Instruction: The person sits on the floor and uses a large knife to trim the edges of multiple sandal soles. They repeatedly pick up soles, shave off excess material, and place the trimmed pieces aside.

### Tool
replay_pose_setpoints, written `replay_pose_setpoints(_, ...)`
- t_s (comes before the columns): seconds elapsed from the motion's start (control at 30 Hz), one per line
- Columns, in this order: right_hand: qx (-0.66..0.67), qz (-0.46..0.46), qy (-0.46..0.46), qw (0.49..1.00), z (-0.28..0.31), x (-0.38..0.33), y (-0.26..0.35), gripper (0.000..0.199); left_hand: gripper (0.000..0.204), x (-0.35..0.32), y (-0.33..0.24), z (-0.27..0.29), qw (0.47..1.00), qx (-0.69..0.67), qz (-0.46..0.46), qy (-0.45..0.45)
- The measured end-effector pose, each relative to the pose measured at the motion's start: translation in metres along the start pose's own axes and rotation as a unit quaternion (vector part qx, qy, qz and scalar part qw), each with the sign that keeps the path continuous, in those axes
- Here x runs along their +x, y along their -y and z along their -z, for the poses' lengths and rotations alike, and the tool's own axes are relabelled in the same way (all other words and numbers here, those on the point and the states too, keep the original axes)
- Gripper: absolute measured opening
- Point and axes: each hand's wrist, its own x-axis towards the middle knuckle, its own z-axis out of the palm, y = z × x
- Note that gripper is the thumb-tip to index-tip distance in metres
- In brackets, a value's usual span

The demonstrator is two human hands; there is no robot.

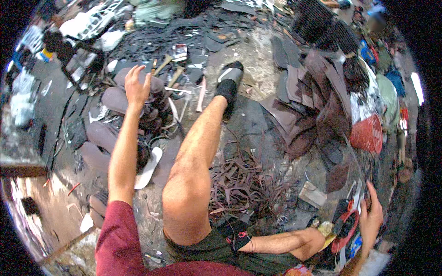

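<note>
The left hand point(136, 86) is stretched forward over the stack of dark brown, oval sole-shaped leather pieces point(154, 103) on the workshop floor point(258, 60). Its grip is wide: the fingers are spread and nothing is held in them. The stack lies right under and just beyond the palm, a little to its right, but whether the hand touches the top piece cannot be told from here. More flat brown sole pieces point(102, 135) lie to the left of the forearm, and a pale, narrow sole cut-out point(149, 166) lies beside the person's bare thigh.

Wooden-handled tools point(171, 76) lie on the floor just past the stack, near the foot in a black slip-on sandal point(229, 80).

The right hand point(371, 216) is far off at the lower right, well apart from the stack. It rests against a red ring-shaped object point(344, 239) among a clutter of small items; its fingers are curled at that thing's upper edge, though whether they clasp it cannot be told.

Between the legs lies a heap of thin dark brown leather strips point(244, 181). To the right are large overlapping maroon leather sheets point(317, 101) and a red woven plastic basket point(367, 133).
</note>
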Motion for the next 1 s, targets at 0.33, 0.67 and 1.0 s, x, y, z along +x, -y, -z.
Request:
replay_pose_setpoints(0.33, 0.422, -0.098, -0.043, 0.9, -0.296, 0.164, 0.066, 0.023, 0.07, 0.05, -0.011, -0.045, 0.763, 0.251, -0.084, 0.59)
replay_pose_setpoints(0.67, 0.587, -0.318, -0.135, 0.732, -0.344, 0.225, 0.146, 0.032, 0.035, -0.009, -0.199, 0.149, 0.925, -0.258, -0.125, 0.249)
replay_pose_setpoints(1.0, 0.892, -0.183, 0.13, 0.393, -0.104, -0.06, 0.079, 0.022, 0.077, -0.253, -0.35, 0.216, 0.911, -0.325, 0.004, 0.253)
